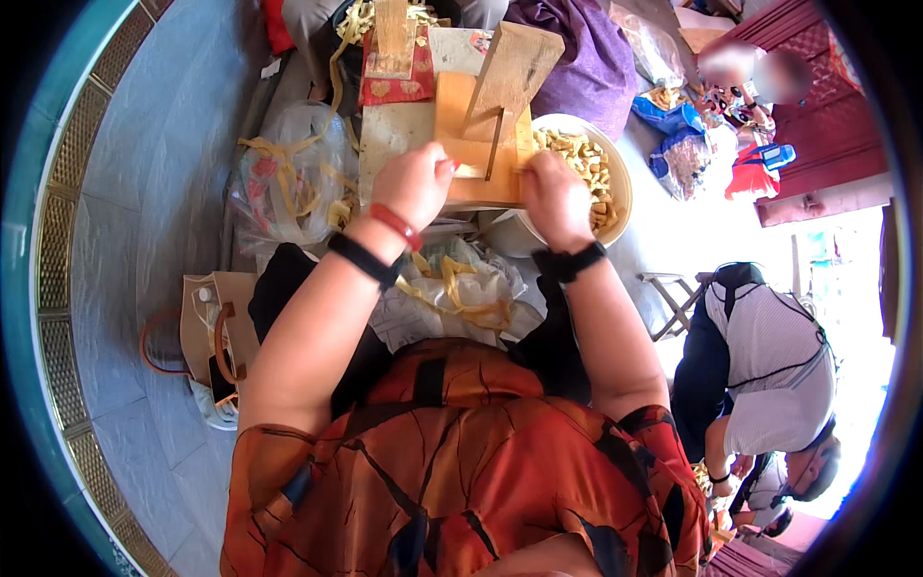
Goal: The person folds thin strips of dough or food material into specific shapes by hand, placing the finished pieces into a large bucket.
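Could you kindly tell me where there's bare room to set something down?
The bench has a bare patch between the red cloth and left hand; grey floor lies open between patterned border and tan handbag. It's crowded right, around the bowl and purple sack.

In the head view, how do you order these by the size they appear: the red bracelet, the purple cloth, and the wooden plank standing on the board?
1. Purple cloth: largest, though partly hidden.
2. Standing wooden plank.
3. Red bracelet: clearly smallest.
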Demonstrator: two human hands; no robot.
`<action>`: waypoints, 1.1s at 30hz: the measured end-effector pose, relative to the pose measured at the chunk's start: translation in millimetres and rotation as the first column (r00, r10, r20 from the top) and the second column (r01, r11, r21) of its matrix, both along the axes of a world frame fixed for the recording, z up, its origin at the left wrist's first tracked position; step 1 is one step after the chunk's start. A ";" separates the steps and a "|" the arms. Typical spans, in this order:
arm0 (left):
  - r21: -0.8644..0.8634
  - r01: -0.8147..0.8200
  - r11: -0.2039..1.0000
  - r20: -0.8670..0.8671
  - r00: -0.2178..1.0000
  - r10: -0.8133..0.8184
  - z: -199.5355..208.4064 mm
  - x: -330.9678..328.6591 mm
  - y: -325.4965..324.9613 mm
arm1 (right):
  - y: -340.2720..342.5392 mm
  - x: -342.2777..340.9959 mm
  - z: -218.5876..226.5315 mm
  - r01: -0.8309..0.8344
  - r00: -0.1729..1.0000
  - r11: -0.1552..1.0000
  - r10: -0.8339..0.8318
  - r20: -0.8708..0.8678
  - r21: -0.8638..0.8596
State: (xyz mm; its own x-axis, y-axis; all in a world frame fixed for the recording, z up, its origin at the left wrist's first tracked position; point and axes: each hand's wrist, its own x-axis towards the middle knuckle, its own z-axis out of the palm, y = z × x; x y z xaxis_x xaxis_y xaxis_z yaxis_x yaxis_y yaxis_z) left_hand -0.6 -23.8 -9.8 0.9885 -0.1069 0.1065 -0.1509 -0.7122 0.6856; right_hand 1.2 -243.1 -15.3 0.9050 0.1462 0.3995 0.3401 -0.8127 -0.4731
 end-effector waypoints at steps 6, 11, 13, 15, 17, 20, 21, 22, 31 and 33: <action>-0.493 0.202 0.846 -0.114 0.949 -0.293 6.9 -49.3 4.9 | -13.1 -50.5 39.0 -0.216 0.966 0.976 0.218 0.143 -0.026; -0.799 0.229 0.555 -0.234 0.733 -0.639 -5.1 -80.9 0.1 | 18.5 -102.3 44.8 -0.502 0.865 0.865 0.502 0.001 0.014; -0.846 0.193 0.497 -0.279 0.634 -0.721 -6.5 -83.9 6.2 | 14.0 -105.5 46.5 -0.493 0.870 0.870 0.493 0.014 -0.018; -0.860 0.132 0.492 -0.328 0.595 -0.734 -18.3 -84.4 6.9 | 5.3 -106.3 40.8 -0.448 0.893 0.894 0.447 0.055 -0.002; -0.896 0.016 0.444 -0.370 0.527 -0.765 -29.9 -77.2 11.9 | -6.4 -101.4 41.2 -0.333 0.929 0.939 0.343 0.138 -0.088; -0.966 -0.245 0.079 -0.210 0.574 -0.791 -36.2 -74.0 16.9 | -5.2 -105.9 35.4 -0.266 0.943 0.930 0.306 0.129 -0.255; -0.955 -0.284 -0.087 -0.117 0.629 -0.768 -34.0 -73.9 16.0 | -1.9 -114.9 33.4 -0.345 0.930 0.869 0.367 -0.005 -0.354; -0.981 -0.188 -0.047 -0.098 0.689 -0.718 -29.7 -75.9 10.9 | 5.8 -119.5 34.7 -0.528 0.823 0.802 0.564 0.061 -0.279; -0.187 0.615 0.766 0.117 0.788 -0.605 -15.4 -100.0 -8.0 | 23.2 -135.0 3.5 -0.440 0.895 0.897 0.441 0.063 -0.037; -0.214 0.651 0.728 -0.053 0.737 -0.674 -26.4 -98.5 -4.1 | 25.1 -134.9 5.9 -0.447 0.889 0.891 0.452 0.072 -0.078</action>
State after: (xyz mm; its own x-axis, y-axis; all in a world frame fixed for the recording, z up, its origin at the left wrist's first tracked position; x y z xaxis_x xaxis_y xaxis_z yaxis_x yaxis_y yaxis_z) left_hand -99.1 -27.8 -36.2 0.6780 -0.7314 0.0741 -0.4494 -0.3326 0.8291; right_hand -133.7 -218.0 -9.4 0.6994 0.5548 0.4505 0.7127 -0.5881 -0.3823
